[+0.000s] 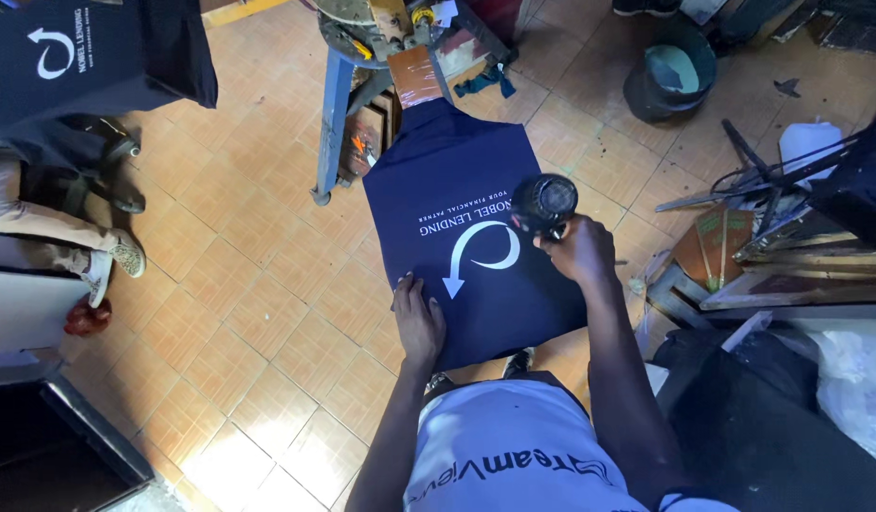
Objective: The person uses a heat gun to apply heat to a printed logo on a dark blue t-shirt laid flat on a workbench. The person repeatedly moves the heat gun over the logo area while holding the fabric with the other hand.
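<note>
A navy shirt point(457, 171) with a white curved-arrow print point(483, 254) lies stretched over a board in front of me. My left hand point(417, 318) rests flat on its near left edge, fingers spread. My right hand point(578, 251) grips the handle of a black heat gun point(543, 204), whose round body points down at the print's right side.
A blue metal stand point(332, 104) holds the board's far end. Another dark printed shirt point(87, 52) hangs at the top left beside a seated person's legs point(49, 228). A dark bucket point(670, 76) stands at the top right; wooden frames and clutter point(760, 256) fill the right side.
</note>
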